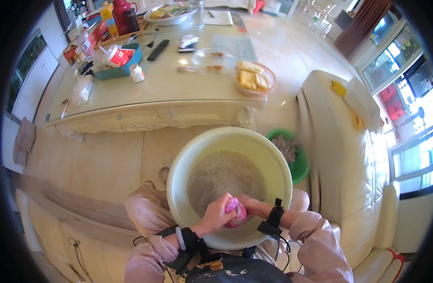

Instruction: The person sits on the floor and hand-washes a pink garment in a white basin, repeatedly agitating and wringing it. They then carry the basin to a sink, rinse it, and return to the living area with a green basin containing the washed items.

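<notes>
Between my knees stands a large pale plastic basin [181, 159] with cloudy, sudsy water [227, 173] in it. Over the near side of the water, my left hand [219, 211] grips a bunched pink cloth [238, 216]. My right hand [253, 205] closes on the same cloth from the other side, its fingers partly hidden behind it. The cloth is wadded tight, so I cannot tell what kind of item it is. Black straps with cables sit on both wrists, below rolled pink sleeves.
Beyond the basin is a glass-topped table [159, 85] with a pink bowl of sponge-like pieces [253, 79], a remote [158, 50] and a teal box [113, 72]. A green tub [301, 166] holding cloth touches the basin's right side, near a cream leather sofa [343, 152].
</notes>
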A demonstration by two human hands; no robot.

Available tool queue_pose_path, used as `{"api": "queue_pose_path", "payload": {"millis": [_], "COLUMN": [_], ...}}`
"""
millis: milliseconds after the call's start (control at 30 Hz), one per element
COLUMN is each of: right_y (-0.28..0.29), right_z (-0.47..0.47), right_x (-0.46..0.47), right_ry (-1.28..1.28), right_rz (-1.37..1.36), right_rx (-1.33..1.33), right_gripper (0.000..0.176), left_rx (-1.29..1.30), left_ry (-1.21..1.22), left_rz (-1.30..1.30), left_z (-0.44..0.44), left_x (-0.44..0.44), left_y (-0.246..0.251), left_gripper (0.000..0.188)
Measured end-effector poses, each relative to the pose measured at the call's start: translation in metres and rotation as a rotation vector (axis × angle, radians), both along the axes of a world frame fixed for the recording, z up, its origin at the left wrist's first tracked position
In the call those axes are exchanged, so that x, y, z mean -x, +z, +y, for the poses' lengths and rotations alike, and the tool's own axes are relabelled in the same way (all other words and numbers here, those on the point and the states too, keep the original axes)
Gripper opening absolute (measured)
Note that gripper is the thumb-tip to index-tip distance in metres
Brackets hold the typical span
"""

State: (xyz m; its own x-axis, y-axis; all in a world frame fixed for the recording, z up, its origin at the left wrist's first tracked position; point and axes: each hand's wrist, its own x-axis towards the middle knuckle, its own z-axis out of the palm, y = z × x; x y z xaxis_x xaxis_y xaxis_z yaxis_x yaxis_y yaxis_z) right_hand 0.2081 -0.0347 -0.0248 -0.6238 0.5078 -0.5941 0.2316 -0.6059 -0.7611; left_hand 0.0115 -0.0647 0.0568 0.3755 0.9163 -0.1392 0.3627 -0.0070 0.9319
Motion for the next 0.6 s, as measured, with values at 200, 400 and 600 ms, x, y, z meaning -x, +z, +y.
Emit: {"api": "queue_pose_path", "payload": {"millis": [200, 400, 600], "right_y": [0.041, 0.069, 0.119], "right_z": [0.024, 0.007, 0.014], "right_x": [-0.002, 0.021, -0.003], "right_ry": [-0.496, -0.772, -1.110], "right_rz": [0.473, 0.346, 0.574], "right_rx": [0.225, 0.209, 0.075], "right_gripper": [0.029, 0.034, 0.036], "left_rx": [0.529, 0.408, 0.482], "left_ry": [0.491, 0.493, 0.397], "left_rz": [-0.569, -0.481, -0.260], "left_z": [0.024, 0.039, 0.032], "left_x": [0.015, 0.031, 0.046], "left_y": [-0.025, -0.030, -0.011], "left_gripper": [0.028, 0.040, 0.039]}}
